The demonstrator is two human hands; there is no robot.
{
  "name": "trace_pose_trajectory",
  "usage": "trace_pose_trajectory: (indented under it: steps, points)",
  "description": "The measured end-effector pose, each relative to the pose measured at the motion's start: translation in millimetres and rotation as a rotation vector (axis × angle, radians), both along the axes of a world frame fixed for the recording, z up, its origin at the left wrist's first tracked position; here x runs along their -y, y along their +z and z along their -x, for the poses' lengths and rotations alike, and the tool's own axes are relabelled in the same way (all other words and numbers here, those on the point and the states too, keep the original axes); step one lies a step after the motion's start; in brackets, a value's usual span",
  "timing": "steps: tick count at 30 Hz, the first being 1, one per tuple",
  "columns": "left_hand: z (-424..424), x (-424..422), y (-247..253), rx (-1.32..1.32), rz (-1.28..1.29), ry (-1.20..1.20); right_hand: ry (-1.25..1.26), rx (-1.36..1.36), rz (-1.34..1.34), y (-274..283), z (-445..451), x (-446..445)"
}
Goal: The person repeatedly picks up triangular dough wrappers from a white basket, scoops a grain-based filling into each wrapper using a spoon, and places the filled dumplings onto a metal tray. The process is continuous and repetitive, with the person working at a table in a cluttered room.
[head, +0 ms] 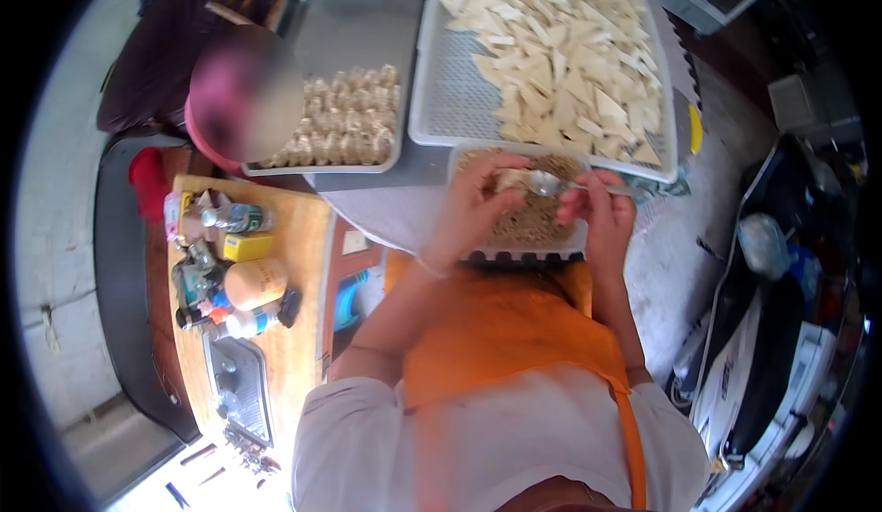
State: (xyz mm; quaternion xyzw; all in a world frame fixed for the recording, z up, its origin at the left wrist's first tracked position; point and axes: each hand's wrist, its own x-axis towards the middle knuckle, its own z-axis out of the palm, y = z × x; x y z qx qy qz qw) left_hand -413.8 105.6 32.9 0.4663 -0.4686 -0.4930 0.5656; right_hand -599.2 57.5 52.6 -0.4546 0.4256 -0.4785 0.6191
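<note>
My left hand (pixel 479 202) pinches a pale tofu-like piece (pixel 511 180) between thumb and fingers. In my right hand (pixel 599 202) is a metal spoon (pixel 544 182), its bowl against or just beside that piece. Both hands are above a white plastic tub (pixel 582 240) of brown minced filling (pixel 530 222). Behind the tub, a white perforated plastic tray (pixel 455 71) carries many pale triangular pieces (pixel 565 64). To its left, a metal tray (pixel 351 26) has rows of filled pieces (pixel 344 122) in its near part.
On the left stands a wooden cabinet (pixel 296 236) with a plastic bottle (pixel 238 218), jars and a grey tray (pixel 258 381). A pink basin rim (pixel 200 129) shows beside a blurred patch. A dark scooter-like vehicle (pixel 765 333) is at the right.
</note>
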Motion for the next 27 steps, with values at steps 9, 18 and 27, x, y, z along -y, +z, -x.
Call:
trace_pose_trajectory:
  steps: [9, 18, 27]
  points:
    - [-1, -2, 9, -0.275, -0.264, 0.018, 0.061, -0.076, 0.027, -12, -5, -4]
    - [1, -3, -2, -0.668, -0.293, 0.007, 0.072, -0.159, 0.089, -21, -8, -10]
    - [10, -1, 13, -0.460, -0.306, 0.058, 0.061, -0.201, 0.115, -22, -6, -13]
